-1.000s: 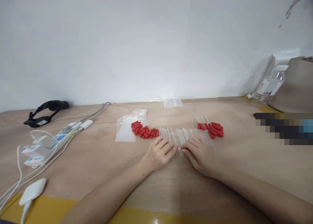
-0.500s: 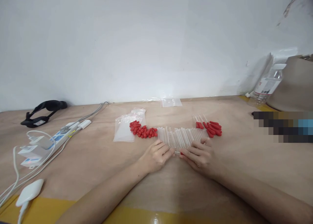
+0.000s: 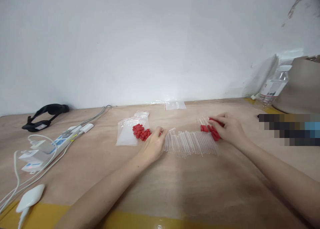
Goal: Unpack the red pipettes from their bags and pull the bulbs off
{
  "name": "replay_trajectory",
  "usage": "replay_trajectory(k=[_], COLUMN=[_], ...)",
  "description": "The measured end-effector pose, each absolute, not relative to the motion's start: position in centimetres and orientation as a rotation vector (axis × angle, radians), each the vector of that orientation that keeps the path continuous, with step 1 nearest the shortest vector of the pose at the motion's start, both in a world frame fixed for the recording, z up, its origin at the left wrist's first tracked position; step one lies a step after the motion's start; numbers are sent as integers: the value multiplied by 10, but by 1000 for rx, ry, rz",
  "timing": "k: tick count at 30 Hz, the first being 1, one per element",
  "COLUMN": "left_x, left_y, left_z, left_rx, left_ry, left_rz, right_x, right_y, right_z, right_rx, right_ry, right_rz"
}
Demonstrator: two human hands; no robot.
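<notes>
My right hand (image 3: 228,128) is closed around a dropper by its red rubber bulb (image 3: 216,120), over the finished droppers (image 3: 214,133) on the right, whose red bulbs lie bunched together. My left hand (image 3: 155,145) is pinched at the left end of a row of clear tubes (image 3: 192,143). A clear tube (image 3: 172,130) sticks out slantwise from its fingertips, and a bit of red shows between the fingers. Next to this hand is a pile of loose red rubber bulbs (image 3: 140,131), partly hidden by it.
Clear plastic bags (image 3: 127,135) lie under and beside the bulbs; another bag (image 3: 175,105) is by the wall. A power strip (image 3: 60,140) with chargers and cables, a black strap (image 3: 45,117) and a white charger (image 3: 31,199) are at left. A bottle (image 3: 276,84) stands at right.
My hands have parted from the front of the tube row. The right has moved right with a dropper to the finished ones; the left has moved up and left to the tubes beside the bulbs.
</notes>
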State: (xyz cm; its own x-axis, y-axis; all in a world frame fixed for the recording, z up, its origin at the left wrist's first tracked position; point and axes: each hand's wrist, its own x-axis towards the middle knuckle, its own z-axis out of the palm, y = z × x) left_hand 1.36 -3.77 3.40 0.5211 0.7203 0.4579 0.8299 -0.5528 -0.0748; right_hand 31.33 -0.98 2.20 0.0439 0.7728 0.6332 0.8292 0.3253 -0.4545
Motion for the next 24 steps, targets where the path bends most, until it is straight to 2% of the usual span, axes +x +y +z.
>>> replay_trajectory(k=[4,9,15,19,24], left_x=[31,41,51,46,33], left_y=[-32,-27,-34,-42,-42], left_z=[33,18,9,14,16], left_rx=[-2492,-2507,-2610,-2699,-2848], left_ry=[-1331,-1269,-1268,-1181,-906], left_rz=[-399,-382,-508,-654,-523], right_x=[350,366,372,374,373], right_y=[34,46,38,35,34], right_z=[22,7,3,11,13], right_rx=[-1746,-1771,-1633,-1724,-1863], right_ry=[-1539,-1366,-1534,-1636,-1665], right_rz=[255,387,768,747,550])
